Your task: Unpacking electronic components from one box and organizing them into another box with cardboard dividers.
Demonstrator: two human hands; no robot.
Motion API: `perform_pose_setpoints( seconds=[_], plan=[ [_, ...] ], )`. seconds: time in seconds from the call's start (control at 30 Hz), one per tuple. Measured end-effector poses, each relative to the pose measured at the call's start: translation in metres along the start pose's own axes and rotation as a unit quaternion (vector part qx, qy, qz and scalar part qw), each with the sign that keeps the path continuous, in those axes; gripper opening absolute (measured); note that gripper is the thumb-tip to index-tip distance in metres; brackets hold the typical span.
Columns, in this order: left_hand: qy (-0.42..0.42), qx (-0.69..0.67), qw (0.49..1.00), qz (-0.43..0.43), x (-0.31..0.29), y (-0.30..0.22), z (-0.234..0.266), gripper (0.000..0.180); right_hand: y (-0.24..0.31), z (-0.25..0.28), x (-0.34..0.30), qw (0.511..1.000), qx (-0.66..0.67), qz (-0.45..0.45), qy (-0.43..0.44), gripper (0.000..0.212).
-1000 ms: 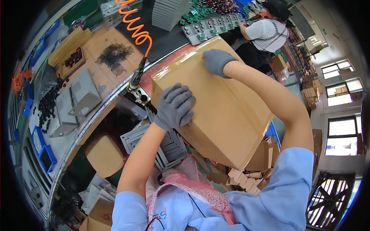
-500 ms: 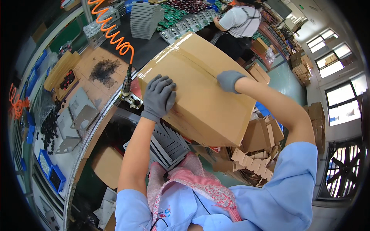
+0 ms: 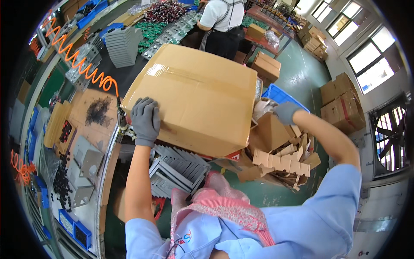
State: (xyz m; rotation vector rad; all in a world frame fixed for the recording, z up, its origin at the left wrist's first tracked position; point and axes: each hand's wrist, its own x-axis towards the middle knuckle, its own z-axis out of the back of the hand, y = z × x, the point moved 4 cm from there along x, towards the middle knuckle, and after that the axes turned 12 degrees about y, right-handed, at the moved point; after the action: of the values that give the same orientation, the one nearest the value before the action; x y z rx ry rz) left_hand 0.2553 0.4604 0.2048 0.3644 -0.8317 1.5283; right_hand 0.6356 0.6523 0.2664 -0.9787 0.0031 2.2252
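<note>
Gloves cover both your hands. Your left hand (image 3: 145, 121) lies flat, fingers spread, on the near-left corner of the taped cardboard box (image 3: 194, 97). Your right hand (image 3: 285, 113), just right of the box, pinches a cardboard scrap (image 3: 264, 108) above the divider pile (image 3: 282, 162).

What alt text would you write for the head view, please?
A person's gloved left hand presses on a large taped cardboard box, while the gloved right hand reaches beside it above loose cardboard dividers. Grey metal parts lie below the box.

An orange coiled hose (image 3: 79, 64) hangs over the bench; grey metal brackets (image 3: 177, 166), possibly stacked, lie below.
</note>
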Motion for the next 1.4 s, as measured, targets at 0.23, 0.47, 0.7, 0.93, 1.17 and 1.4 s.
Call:
perform_pose_setpoints(
  seconds=[0.23,0.47,0.7,0.93,1.17,1.4],
  plan=[
    [0.049,0.002,0.992,0.12,0.02,-0.033,-0.013,0.014,0.021,-0.034,0.025,0.777,0.559,0.088,-0.275,0.023],
    [0.109,-0.03,0.991,0.069,0.037,-0.078,-0.025,0.028,0.04,-0.032,0.046,0.414,0.878,0.05,-0.233,0.023],
    [-0.013,0.032,0.99,-0.137,0.095,-0.175,0.002,0.043,0.052,0.017,0.019,0.265,0.914,0.172,-0.254,0.027],
    [0.22,0.02,0.95,-0.222,0.1,-0.22,0.026,0.034,0.059,0.02,-0.047,0.458,0.81,0.284,-0.232,0.034],
    [0.296,0.049,0.94,-0.165,0.051,-0.246,0.078,0.033,0.079,-0.081,-0.034,0.774,0.598,0.132,-0.163,0.027],
    [0.394,0.195,0.889,-0.133,0.011,-0.262,0.081,0.035,0.098,-0.072,-0.041,0.876,0.337,0.238,-0.249,0.024]
  ],
)
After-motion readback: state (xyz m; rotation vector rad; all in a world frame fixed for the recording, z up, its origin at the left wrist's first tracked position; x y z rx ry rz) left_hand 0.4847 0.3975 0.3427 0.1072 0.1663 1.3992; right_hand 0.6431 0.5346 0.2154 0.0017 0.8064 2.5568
